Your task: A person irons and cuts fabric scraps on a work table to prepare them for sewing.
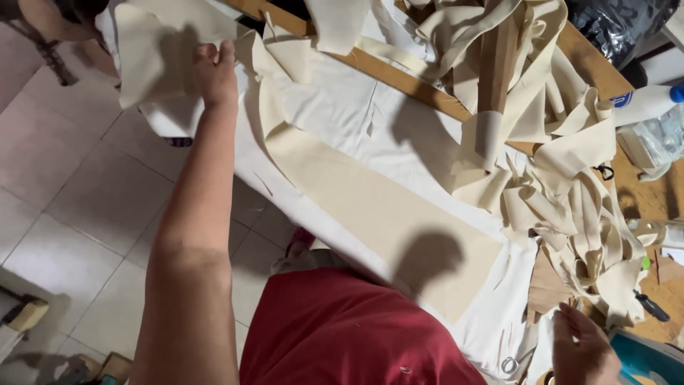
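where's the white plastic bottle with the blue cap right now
In the head view the white bottle lies on its side at the far right edge of the wooden table, just past the heap of cream fabric strips.

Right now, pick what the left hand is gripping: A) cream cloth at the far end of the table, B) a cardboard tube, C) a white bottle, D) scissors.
A: the left hand pinches the cream cloth at the table's far end, away from the bottle.

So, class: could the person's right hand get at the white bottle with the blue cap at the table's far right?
Probably yes: the right hand is low at that side, the white bottle lies uncovered, and only loose cream fabric strips lie between.
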